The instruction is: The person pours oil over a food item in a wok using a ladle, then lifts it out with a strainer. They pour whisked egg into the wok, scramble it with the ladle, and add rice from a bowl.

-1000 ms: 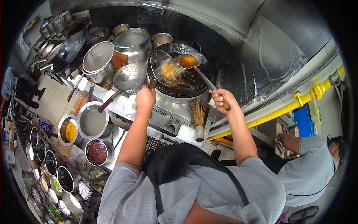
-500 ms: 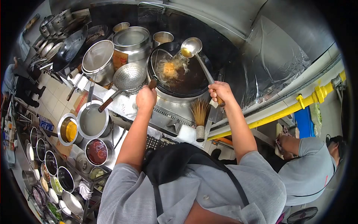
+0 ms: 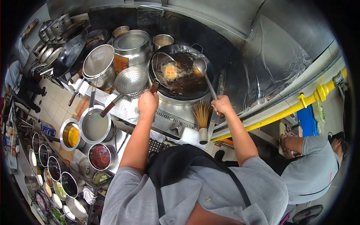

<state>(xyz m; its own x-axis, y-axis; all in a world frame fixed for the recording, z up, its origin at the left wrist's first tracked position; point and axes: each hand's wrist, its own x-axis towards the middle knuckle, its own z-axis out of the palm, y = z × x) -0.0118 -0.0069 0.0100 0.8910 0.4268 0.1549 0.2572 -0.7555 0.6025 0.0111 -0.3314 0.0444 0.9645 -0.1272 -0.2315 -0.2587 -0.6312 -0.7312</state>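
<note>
My left hand (image 3: 148, 102) is wrapped round the wooden handle of a wire skimmer (image 3: 154, 87), whose round frame lies inside the wok (image 3: 183, 98) at its left side. Golden fried food (image 3: 170, 72) sits in bubbling dark oil within that frame. In my right hand (image 3: 222, 105) is the long handle of a metal ladle (image 3: 212, 87). The ladle's bowl is down at the right part of the wok, at the oil. A bamboo wok brush (image 3: 203, 119) stands just left of my right hand.
A perforated strainer (image 3: 131, 80) rests left of the wok, near a pot with a mesh sieve (image 3: 98, 61). Pots of pale liquid (image 3: 95, 125) and red sauce (image 3: 100, 156) stand lower left. A yellow pipe (image 3: 277, 113) runs along the right, where a co-worker (image 3: 307, 168) is.
The ladle has gone down and right, from tilted above the food with oil at its lip to the wok's right side. My right hand has lowered; the left still holds the skimmer.
</note>
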